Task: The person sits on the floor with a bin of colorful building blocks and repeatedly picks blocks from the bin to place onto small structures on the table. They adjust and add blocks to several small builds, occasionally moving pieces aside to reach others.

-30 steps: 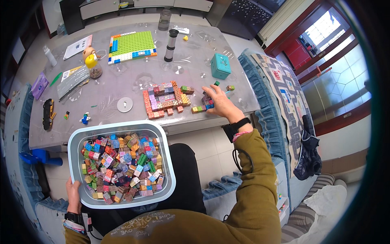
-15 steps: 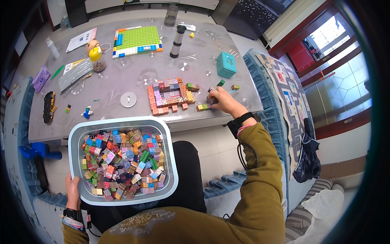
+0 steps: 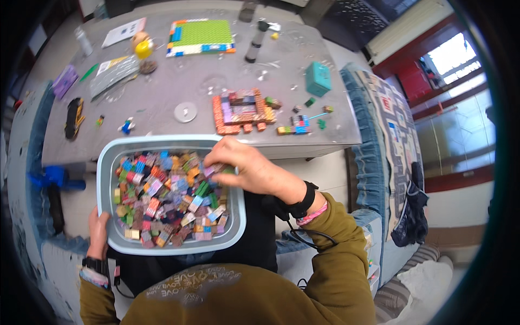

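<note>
Here the right hand [image 3: 246, 169] reaches down into a grey, rounded-rectangular plastic tub [image 3: 237, 208] heaped with small multicoloured building bricks [image 3: 168, 197]. Its fingers curl over the bricks at the tub's far right corner, the fingertips [image 3: 212, 162] buried among them, so I cannot tell whether they have closed on a brick or merely rest on the pile. The left hand [image 3: 98, 234] grips the tub's near left rim, thumb over the edge, fingers hidden beneath. The tub sits in the person's lap, its far rim just under the near edge of the grey table [image 3: 162, 92].

On the table, close to the near edge and right of centre, lies a flat rectangular frame built of orange, red and brown bricks [image 3: 242, 111]. Just beside it toward the right edge lies a short row of loose coloured bricks [image 3: 299, 124]. A teal cube-shaped box [image 3: 318, 79] stands nearer the right edge. A small white disc [image 3: 185, 112] lies left of the frame. At the far edge rests a green baseplate edged with blue, white and orange bricks [image 3: 201, 36], with a dark upright cylinder [image 3: 254, 42] to its right. A yellow round toy figure [image 3: 144, 50] and a grey foil packet [image 3: 112, 73] lie toward the far left corner.
</note>
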### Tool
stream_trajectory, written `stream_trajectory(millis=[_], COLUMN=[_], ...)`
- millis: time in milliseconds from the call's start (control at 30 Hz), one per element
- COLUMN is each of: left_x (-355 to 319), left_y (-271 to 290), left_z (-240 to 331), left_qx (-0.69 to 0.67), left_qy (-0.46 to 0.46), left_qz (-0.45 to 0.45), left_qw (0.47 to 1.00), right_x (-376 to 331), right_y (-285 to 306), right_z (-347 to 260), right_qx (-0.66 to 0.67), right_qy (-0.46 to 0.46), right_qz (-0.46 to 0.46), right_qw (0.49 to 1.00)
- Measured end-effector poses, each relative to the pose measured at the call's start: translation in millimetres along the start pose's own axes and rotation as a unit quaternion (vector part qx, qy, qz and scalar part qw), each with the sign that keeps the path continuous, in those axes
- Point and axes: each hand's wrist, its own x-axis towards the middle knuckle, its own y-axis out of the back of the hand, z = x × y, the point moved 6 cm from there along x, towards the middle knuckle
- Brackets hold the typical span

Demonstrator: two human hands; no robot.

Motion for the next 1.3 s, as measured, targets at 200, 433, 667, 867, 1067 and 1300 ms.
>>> stream_trajectory(millis=[200,433,667,867,1067,1300], left_x=[-11,-17,-16,-16,-15,-14], left_y=[-9,-18,-20,-18,-18,-19], left_z=[15,34,34,34,36,39], left_qx=[-0.013,0.0,-0.034,-0.002,0.018,0.044], left_qy=[-0.007,0.036,0.039,0.035,0.011,0.009], left_qz=[-0.005,0.015,-0.007,0.002,0.006,-0.022], left_qw=[1.0,0.999,0.999,0.999,1.0,0.999], right_x=[4,-83,-135,-135,-135,-132], right_y=[-18,144,185,184,180,174], right_z=[23,175,264,277,275,274], right_qx=[-0.151,-0.421,-0.261,-0.346,-0.374,-0.342], right_qy=[0.017,-0.258,-0.333,-0.302,-0.339,-0.32], right_qz=[-0.015,0.118,0.026,-0.044,-0.04,-0.043], right_qw=[0.988,0.861,0.906,0.887,0.862,0.882])
